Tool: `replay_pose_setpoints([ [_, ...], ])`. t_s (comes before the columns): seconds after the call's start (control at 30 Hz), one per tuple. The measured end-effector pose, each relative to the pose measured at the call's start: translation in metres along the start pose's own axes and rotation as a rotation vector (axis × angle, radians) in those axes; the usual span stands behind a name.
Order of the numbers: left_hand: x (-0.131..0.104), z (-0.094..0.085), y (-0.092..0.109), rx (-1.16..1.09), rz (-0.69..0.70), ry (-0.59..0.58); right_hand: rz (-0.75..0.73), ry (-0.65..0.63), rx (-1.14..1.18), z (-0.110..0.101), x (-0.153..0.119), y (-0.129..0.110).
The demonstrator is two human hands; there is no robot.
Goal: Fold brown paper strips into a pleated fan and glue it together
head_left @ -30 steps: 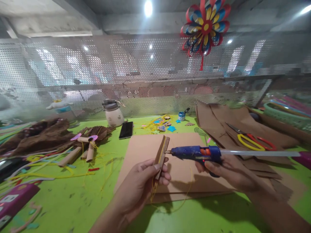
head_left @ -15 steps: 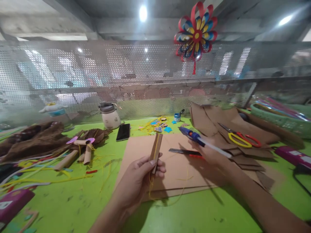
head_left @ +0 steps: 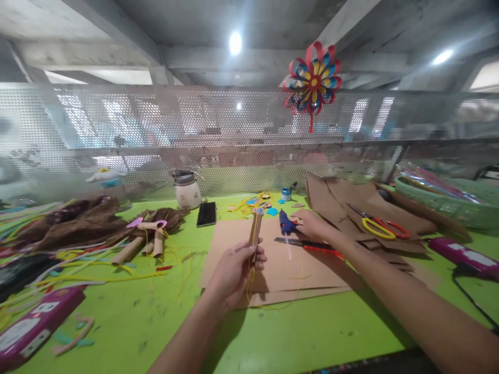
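Observation:
My left hand (head_left: 237, 265) is closed round a narrow folded brown paper strip (head_left: 255, 228), held upright. A yellow string runs along the strip and trails below my fingers onto the brown cardboard sheets (head_left: 234, 234). Over the far part of the sheets, my right hand (head_left: 312, 224) has its fingers on the handle of a blue glue gun (head_left: 287, 224). A clear glue stick (head_left: 288, 248) sticks out of the gun's back end towards me. Just nearer lies a utility knife (head_left: 319, 247) with a red handle, partly under my right forearm.
Scissors (head_left: 384, 227) lie on brown paper (head_left: 366, 200) at the right. A phone (head_left: 206, 214), a jug (head_left: 186, 189) and a small blue paint jar (head_left: 286, 194) stand or lie at the back. Rolled-paper pieces (head_left: 130, 249) and coloured strips fill the left; purple power strips flank both sides.
My right hand has moved away from me and left, lowering the glue gun, whose nozzle now points away. My left hand keeps the strip. The view has shifted slightly.

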State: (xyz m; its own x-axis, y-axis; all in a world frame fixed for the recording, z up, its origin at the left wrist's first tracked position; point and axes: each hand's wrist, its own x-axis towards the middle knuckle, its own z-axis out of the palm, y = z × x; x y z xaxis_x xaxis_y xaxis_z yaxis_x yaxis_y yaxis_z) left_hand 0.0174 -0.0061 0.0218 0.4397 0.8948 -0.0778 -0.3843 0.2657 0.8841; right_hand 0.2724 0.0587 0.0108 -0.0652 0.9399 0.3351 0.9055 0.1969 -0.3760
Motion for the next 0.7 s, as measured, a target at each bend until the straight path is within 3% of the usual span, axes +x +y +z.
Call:
replay_pose_setpoints([
  [0.13, 0.001, 0.002, -0.006, 0.112, 0.053, 0.000, -0.006, 0.068, 0.205, -0.007, -0.017, -0.038],
  [0.23, 0.001, 0.008, -0.013, 0.292, 0.117, 0.042, 0.040, 0.065, 0.759, -0.002, -0.036, -0.078],
  [0.33, 0.000, 0.015, -0.017, 0.452, 0.156, 0.057, 0.153, 0.080, 0.952, 0.009, -0.047, -0.106],
  [0.5, 0.002, 0.014, -0.020, 0.510, 0.142, 0.038, 0.156, 0.157, 1.001, 0.018, -0.048, -0.107],
  [0.7, 0.004, 0.009, -0.021, 0.367, 0.032, -0.006, 0.157, 0.090, 1.131, 0.012, -0.050, -0.103],
])
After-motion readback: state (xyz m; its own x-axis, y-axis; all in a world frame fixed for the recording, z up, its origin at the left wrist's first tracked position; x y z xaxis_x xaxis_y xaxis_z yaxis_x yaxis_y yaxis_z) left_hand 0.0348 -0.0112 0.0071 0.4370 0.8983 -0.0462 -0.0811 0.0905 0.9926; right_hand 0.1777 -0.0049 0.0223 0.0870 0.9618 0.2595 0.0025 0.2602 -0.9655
